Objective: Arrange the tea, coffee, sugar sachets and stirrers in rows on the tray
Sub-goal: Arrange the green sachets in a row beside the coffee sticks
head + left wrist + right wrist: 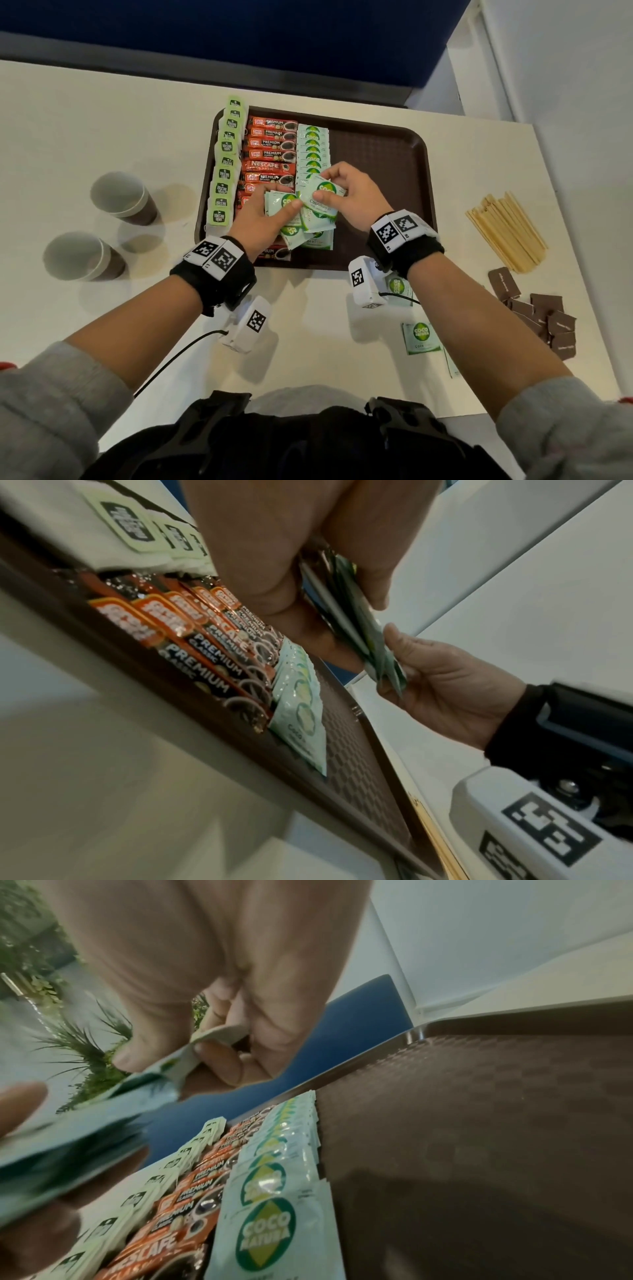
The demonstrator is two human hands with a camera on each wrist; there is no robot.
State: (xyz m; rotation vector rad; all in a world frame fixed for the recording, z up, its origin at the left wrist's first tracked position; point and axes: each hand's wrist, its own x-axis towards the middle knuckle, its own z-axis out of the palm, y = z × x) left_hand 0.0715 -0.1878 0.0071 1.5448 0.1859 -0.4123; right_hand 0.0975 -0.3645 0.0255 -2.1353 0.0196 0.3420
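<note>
While both forearms reached up from the lower corners of the head view toward frame centre, the left hand (257, 219) gripped a fanned stack of green sugar sachets (301, 222), thumb curled over the top, above the near part of the brown tray (383, 150). The right hand (356, 198), palm down and wrist bent inward, pinched a single sachet (323, 190) between thumb and fingertips at the stack's upper edge. On the tray's left side lay three rows: tea bags (224, 161), coffee sticks (270, 154), sugar sachets (312, 147). The stirrers (507, 229) lay on the table (102, 120) at frame right.
</note>
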